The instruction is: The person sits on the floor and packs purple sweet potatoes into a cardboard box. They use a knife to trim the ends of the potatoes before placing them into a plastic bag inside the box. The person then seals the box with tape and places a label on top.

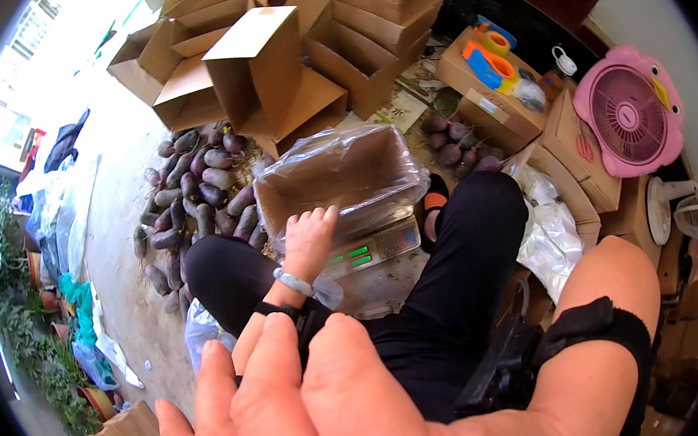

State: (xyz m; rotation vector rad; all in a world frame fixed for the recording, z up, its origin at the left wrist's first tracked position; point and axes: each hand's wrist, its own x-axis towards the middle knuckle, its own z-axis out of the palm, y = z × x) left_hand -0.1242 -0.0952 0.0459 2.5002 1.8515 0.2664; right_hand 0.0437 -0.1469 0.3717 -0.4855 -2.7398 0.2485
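A cardboard box (333,176) lined with a clear plastic bag stands on a digital scale (376,245) with lit green displays, between my knees. My left hand (311,237), with a pale bangle at its wrist, is at the near edge of this box; whether it grips the liner is unclear. My right hand (296,397) is raised close to the camera, fingers extended and slightly apart, nothing seen in it. Long dark purple root vegetables (197,187) lie heaped on the floor left of the box. Rounder purple ones (457,140) lie to its right.
Empty cardboard boxes (262,76) are piled beyond the scale. At the right are a carton with tape dispensers (491,68), a pink fan (628,115), red-handled scissors (584,146) and white plastic bags (546,232). Potted plants (13,297) line the far left.
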